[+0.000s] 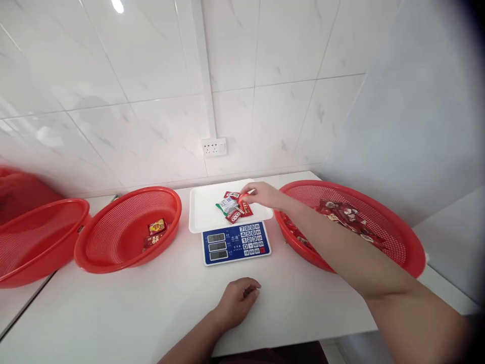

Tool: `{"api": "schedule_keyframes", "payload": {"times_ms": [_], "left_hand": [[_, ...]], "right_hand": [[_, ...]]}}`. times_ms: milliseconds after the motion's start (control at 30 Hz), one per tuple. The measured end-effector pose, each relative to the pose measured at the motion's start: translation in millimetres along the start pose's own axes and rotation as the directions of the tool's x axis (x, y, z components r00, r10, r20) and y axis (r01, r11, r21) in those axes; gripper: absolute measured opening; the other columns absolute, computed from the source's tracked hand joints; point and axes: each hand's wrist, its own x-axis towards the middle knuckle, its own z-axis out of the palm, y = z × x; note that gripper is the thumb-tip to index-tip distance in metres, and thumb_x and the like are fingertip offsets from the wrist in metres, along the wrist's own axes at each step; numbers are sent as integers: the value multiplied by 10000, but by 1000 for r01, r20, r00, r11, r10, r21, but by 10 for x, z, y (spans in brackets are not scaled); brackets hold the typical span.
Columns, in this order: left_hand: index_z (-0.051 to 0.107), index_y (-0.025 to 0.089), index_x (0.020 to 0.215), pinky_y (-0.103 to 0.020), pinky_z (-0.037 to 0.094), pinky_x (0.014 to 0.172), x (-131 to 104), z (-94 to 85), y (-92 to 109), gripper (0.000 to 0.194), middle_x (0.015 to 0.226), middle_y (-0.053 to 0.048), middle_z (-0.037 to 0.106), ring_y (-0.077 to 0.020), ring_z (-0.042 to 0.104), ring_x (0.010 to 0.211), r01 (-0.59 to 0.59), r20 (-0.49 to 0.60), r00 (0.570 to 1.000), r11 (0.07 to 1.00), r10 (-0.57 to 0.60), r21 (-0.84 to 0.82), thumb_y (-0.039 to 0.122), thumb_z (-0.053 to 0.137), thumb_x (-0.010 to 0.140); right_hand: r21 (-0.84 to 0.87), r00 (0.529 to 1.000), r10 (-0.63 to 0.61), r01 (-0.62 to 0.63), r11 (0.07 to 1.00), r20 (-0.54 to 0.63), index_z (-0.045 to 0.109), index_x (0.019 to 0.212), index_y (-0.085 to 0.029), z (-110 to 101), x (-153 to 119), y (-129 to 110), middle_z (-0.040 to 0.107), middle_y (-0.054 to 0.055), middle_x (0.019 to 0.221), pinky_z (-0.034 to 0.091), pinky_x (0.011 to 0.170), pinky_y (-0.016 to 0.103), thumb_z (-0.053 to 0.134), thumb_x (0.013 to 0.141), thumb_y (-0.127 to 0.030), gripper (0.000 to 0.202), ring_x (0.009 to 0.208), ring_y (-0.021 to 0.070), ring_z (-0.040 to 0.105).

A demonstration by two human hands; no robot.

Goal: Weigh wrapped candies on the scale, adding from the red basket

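Observation:
My right hand [261, 194] is over the white tray [200, 215] of a digital scale, its fingertips pinched on a small red snack packet [243, 197]. Under and beside the fingers lies a small pile of wrapped snacks, mostly red, with one green-and-white packet [228, 206] among them. In front of the tray is the scale's blue panel [235, 243], with number keys and three small displays. My left hand [237, 302] rests on the table before the scale, its fingers curled in and nothing seen in them.
At right, a red perforated basket [411, 255] holds many red packets [348, 217], partly behind my right forearm. A second red basket [129, 197] on the left has a few packets in it. Another red basket [41, 217] stands farther left. A socket [214, 146] is on the tiled wall.

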Motion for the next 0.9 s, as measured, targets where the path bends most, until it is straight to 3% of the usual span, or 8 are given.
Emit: {"api": "schedule_keyframes", "payload": {"times_ms": [133, 233, 300, 433, 567, 733, 833, 900], "left_hand": [[673, 373, 941, -436, 495, 780, -21, -2, 13, 221, 929, -60, 691, -273, 626, 849, -9, -6, 1000, 1000, 9, 4, 441, 507, 812], [675, 359, 951, -433, 496, 770, -29, -6, 24, 232, 924, -70, 690, -272, 626, 838, -24, -10, 1000, 1000, 24, 19, 429, 497, 819], [677, 349, 957, -430, 498, 764, -32, -13, 38, 241, 929, -75, 690, -272, 629, 835, -36, -5, 999, 999, 36, 30, 422, 491, 823], [677, 322, 961, -424, 504, 756, -20, -27, 58, 254, 932, -72, 694, -267, 634, 829, -45, 9, 999, 997, 45, 66, 408, 477, 830], [675, 305, 948, -404, 519, 750, 4, 8, 38, 235, 875, -32, 699, -239, 636, 783, -52, -6, 999, 991, 53, 124, 352, 490, 812], [670, 331, 904, -338, 545, 705, -64, -22, 134, 194, 850, -18, 715, -200, 653, 751, -145, -90, 982, 969, 165, 199, 300, 497, 821], [657, 292, 914, -335, 547, 775, -59, -291, 375, 201, 897, -40, 715, -193, 655, 844, -278, -228, 880, 840, 417, 465, 289, 462, 864], [648, 243, 942, -359, 523, 847, 32, -581, 569, 222, 956, -62, 702, -202, 629, 925, -211, -341, 805, 772, 485, 600, 277, 437, 883]], "right_hand": [[-147, 998, -65, 65, 987, 4, 663, 1051, -186, 406, 166, -140, 649, 85, 1158, 496, 871, 341, 593, 789, -176, 272, 892, 175, 652], [-286, 984, -176, 160, 945, -33, 640, 1128, -202, 413, 65, -263, 574, 93, 1268, 469, 930, 371, 564, 808, -159, 331, 964, 188, 631], [-283, 969, -246, 232, 931, -13, 622, 1163, -238, 324, -178, -380, 580, 71, 1262, 476, 921, 378, 537, 838, -198, 338, 989, 194, 618], [-90, 982, -177, 182, 979, 69, 601, 1183, -308, 209, -930, -456, 645, 38, 1162, 503, 879, 366, 514, 867, -309, 327, 984, 194, 617], [183, 983, 40, -73, 980, 177, 626, 1119, -232, 503, -1591, -16, 684, 63, 1037, 511, 872, 380, 539, 837, -369, 325, 946, 202, 633], [332, 957, 285, -288, 898, 58, 659, 943, -250, 1153, -1996, 736, 680, 28, 787, 532, 773, 411, 546, 774, -394, 249, 795, 248, 653], [324, 949, 310, -278, 904, -50, 664, 873, -330, 1337, -2083, 898, 701, 28, 880, 515, 824, 428, 556, 768, -397, 165, 874, 281, 649], [322, 951, 300, -262, 910, -74, 659, 848, -361, 1358, -2097, 899, 705, 27, 891, 512, 822, 429, 553, 770, -396, 137, 876, 288, 647]]}}
